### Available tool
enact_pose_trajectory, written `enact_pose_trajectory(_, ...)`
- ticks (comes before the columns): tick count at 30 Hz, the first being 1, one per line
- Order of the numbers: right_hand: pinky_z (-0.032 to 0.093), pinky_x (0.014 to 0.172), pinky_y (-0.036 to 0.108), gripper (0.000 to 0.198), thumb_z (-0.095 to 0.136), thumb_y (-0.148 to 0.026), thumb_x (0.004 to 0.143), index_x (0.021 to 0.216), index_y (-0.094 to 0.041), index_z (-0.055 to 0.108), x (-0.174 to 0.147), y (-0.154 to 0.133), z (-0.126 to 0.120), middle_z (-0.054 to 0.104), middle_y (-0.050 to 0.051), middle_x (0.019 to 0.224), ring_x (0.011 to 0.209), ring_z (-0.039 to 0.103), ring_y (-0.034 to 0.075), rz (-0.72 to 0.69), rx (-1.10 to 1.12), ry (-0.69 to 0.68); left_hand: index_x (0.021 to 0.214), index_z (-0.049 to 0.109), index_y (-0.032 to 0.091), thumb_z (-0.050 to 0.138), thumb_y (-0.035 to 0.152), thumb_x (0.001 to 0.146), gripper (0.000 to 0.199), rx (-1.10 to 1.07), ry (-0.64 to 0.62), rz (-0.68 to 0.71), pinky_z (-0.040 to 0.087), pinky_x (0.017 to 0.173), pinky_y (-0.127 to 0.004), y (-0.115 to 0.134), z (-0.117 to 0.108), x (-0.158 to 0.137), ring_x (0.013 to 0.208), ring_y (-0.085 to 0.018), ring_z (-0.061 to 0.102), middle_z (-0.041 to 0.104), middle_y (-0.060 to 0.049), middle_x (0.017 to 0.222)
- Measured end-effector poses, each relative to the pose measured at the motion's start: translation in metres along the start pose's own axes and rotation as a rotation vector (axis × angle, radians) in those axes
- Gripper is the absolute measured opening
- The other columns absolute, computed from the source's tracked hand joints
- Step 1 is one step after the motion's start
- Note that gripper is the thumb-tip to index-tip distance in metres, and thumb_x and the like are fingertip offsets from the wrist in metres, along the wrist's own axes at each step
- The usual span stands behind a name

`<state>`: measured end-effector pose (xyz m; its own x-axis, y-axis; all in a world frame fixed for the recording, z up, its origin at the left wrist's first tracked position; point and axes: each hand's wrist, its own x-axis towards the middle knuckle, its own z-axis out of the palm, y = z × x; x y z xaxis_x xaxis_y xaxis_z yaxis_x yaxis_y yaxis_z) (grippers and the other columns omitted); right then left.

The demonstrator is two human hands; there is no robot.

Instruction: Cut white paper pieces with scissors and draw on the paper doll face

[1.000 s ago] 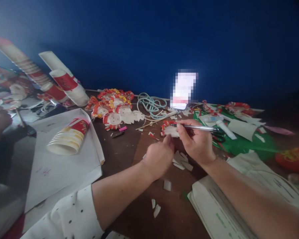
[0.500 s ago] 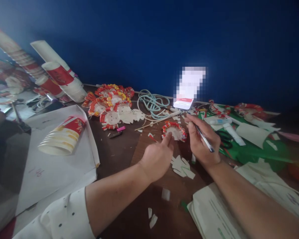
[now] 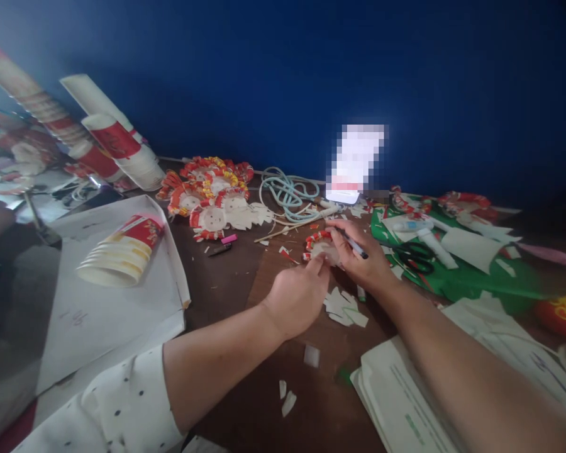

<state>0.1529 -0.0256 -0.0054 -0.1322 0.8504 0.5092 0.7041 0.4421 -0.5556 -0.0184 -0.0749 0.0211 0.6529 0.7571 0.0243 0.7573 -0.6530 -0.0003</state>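
Observation:
My right hand is closed round a pen, its tip end over a small paper-cup craft with a pale round middle and a frilled red rim. My left hand holds the near edge of that craft against the table, index finger extended and the other fingers curled. Part of the craft's right side is hidden behind my right hand. Just below it lies a white cut-paper piece with a green line. Similar finished-looking faces with red and yellow rims, such as a white paper figure, lie to the left.
Stacked paper cups lie on a white box lid at left. A lit phone leans on the blue wall near a pale blue cord. Black scissors rest on green material. Folded white bags sit at front right.
My right hand has moved left and brought the pen over the craft, covering part of it. My left hand stays at the craft's near edge. The view has shifted slightly.

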Motion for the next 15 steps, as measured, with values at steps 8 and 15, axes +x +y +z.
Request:
enact_pose_trajectory(8,0.051,0.09,0.038,0.027,0.049,-0.032,0.094,0.115,-0.023,0.062,-0.007,0.001,0.001,0.07,0.007,0.111,0.102,0.066,0.023,0.022,0.002,-0.012,0.116,0.058,0.012,0.04,0.015,0.09,0.032,0.016,-0.007,-0.057,0.052,0.057,-0.027,0.004,-0.009,-0.005,0.076,-0.017,0.066,0.06,-0.012,0.118)
enact_pose_trajectory(15,0.048,0.094,0.041,0.029,0.05,-0.029,0.093,0.119,-0.023,0.063,-0.007,-0.013,-0.014,0.068,0.008,0.106,0.102,0.062,0.023,-0.076,-0.102,0.233,0.113,0.06,0.011,0.039,0.013,0.09,0.031,0.023,-0.06,-0.041,0.051,0.058,-0.027,0.004,-0.012,-0.004,0.077,-0.017,0.067,0.06,-0.013,0.114)
